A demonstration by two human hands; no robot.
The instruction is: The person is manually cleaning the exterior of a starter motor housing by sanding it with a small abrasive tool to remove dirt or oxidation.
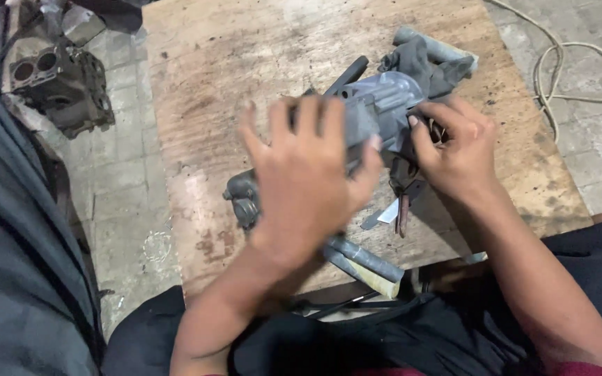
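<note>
**Grey Metal Assembly Held on Wooden Board**

Work surface: worn wooden board (pixel 245 63), stained, laid across the lap above dark clothing.

Workpiece: grey metal assembly (pixel 384 104), cast housing with ribbed body, resting on the board slightly right of centre. Dark cloth (pixel 419 66) draped over the assembly's upper end, at 1 o'clock from the housing. Dark rod-shaped handle (pixel 346 75) projecting toward 11 o'clock. Two grey tubes (pixel 364 261) extending from beneath the left hand toward 5 o'clock, reaching the near edge of the board. Small round dark fitting (pixel 242 198) at 8 o'clock from the housing, just beside the left wrist.

Left hand (pixel 304 181): laid over the near side of the housing, fingers spread and pointing to 12 o'clock, thumb (pixel 367 167) pressed against the housing's side. Palm covering the part; hand wrapped loosely around it, not fully clenched. Slightly blurred.

Right hand (pixel 458 150): at 3 o'clock from the housing, fingers curled inward, fingertips (pixel 416 129) touching the housing's right flank. Closed on the assembly's side; exact part pinched hidden by the fingers.

Below the right hand, at 6 o'clock: thin reddish-brown strip (pixel 403 212) and pale flat blade-like piece (pixel 384 214), hanging close together.

Surroundings: paved floor; dark engine casting with two round bores (pixel 57 83) at 9 o'clock from the board, well apart. Pale cable (pixel 566 63) looped on the floor at 2 o'clock.
</note>
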